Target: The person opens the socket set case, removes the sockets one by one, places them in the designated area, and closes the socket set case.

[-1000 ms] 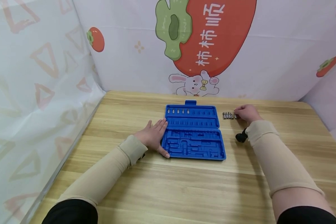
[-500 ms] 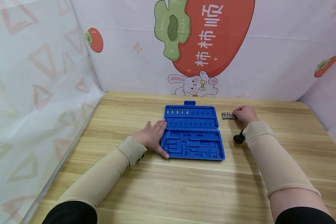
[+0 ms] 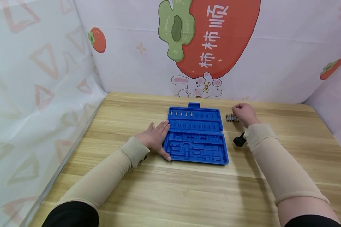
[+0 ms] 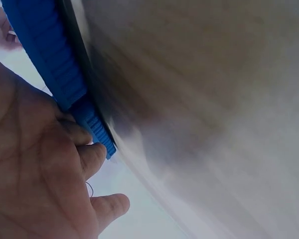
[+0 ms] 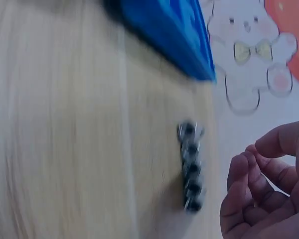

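Note:
My left hand (image 3: 154, 137) lies with fingers spread along the left edge of the blue tool case (image 3: 197, 147), its thumb at the lower left corner. In the left wrist view its fingertips touch the blue case side (image 4: 47, 55). Several small metal bits (image 3: 181, 113) stand in the case's far row of slots. Right of the case, a row of short metal sockets (image 3: 232, 118) lies side by side on the table. Close above that row is my right hand (image 3: 245, 114), fingers curled, thumb against the fingertips; nothing shows between them in the right wrist view.
The case lies opened flat on the wooden table (image 3: 187, 192), its latch tab (image 3: 194, 105) toward the back. A printed cloth (image 3: 130, 69) hangs behind the table, and white cloth (image 3: 45, 126) hangs along the left side. A black wrist device (image 3: 239, 141) hangs under my right wrist.
My right hand was pinching at the right end of the socket row; the sockets came together, and the hand has lifted and moved slightly left. My left hand stays at the case.

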The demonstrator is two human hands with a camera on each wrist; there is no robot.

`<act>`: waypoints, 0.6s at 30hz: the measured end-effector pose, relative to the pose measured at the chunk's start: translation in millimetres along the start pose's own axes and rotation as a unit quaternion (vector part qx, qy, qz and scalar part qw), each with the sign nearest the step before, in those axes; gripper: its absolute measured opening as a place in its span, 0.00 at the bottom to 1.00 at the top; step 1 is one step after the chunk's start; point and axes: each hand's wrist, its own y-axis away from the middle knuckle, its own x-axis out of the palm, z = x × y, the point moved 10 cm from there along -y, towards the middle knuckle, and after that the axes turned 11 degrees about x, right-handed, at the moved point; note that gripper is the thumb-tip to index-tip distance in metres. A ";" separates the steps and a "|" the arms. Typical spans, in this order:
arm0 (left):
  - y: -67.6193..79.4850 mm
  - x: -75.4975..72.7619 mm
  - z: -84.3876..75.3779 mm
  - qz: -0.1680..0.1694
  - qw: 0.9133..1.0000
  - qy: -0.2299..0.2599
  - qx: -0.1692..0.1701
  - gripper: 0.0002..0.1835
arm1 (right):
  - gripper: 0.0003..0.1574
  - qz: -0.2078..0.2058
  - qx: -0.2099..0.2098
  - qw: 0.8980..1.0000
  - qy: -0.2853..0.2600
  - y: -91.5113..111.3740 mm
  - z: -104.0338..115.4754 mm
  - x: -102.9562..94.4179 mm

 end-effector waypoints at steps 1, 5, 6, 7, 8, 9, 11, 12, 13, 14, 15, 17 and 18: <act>-0.5 0.2 -0.2 0.002 1.000 -0.001 0.000 0.80 | 0.30 0.008 -0.007 1.000 -0.008 1.1 6.3 5.3; -1.3 1.1 0.9 0.005 1.000 -0.001 -0.001 0.80 | 0.30 0.050 -0.008 0.998 -0.023 6.8 32.4 32.3; -1.3 1.2 1.2 0.005 1.000 -0.001 0.000 0.80 | 0.29 0.063 -0.010 0.998 -0.027 8.6 39.2 40.2; -1.1 1.3 1.3 0.006 1.000 -0.002 0.001 0.80 | 0.29 0.075 -0.013 0.997 -0.024 10.3 45.3 47.8; -1.0 1.5 1.6 0.006 1.000 -0.003 0.002 0.80 | 0.28 0.087 -0.016 0.996 -0.022 11.9 50.8 55.4; -0.7 1.4 1.5 0.007 1.000 -0.004 0.003 0.80 | 0.28 0.098 -0.024 0.995 -0.022 13.5 55.9 62.6; -0.5 1.1 1.8 0.008 1.000 -0.009 0.006 0.80 | 0.27 0.121 -0.035 0.992 -0.027 15.0 64.6 76.3; -0.2 0.9 1.9 0.008 1.000 -0.009 0.006 0.80 | 0.26 0.130 -0.037 0.990 -0.033 15.8 68.7 82.5; -0.1 0.6 2.1 0.008 1.000 -0.009 0.007 0.80 | 0.26 0.138 -0.039 0.989 -0.038 16.3 72.1 88.3; 0.0 0.5 2.4 0.009 1.000 -0.010 0.007 0.80 | 0.26 0.146 -0.038 0.987 -0.046 16.8 75.2 93.8; -0.1 0.5 2.6 0.010 1.000 -0.010 0.008 0.80 | 0.26 0.154 -0.037 0.986 -0.054 17.2 77.9 99.0; -0.4 0.7 2.4 0.011 1.000 -0.009 0.010 0.80 | 0.26 0.166 -0.031 0.983 -0.069 17.4 82.0 108.5; -0.8 0.9 2.2 0.012 1.000 -0.008 0.012 0.80 | 0.26 0.171 -0.027 0.982 -0.076 17.7 83.4 112.7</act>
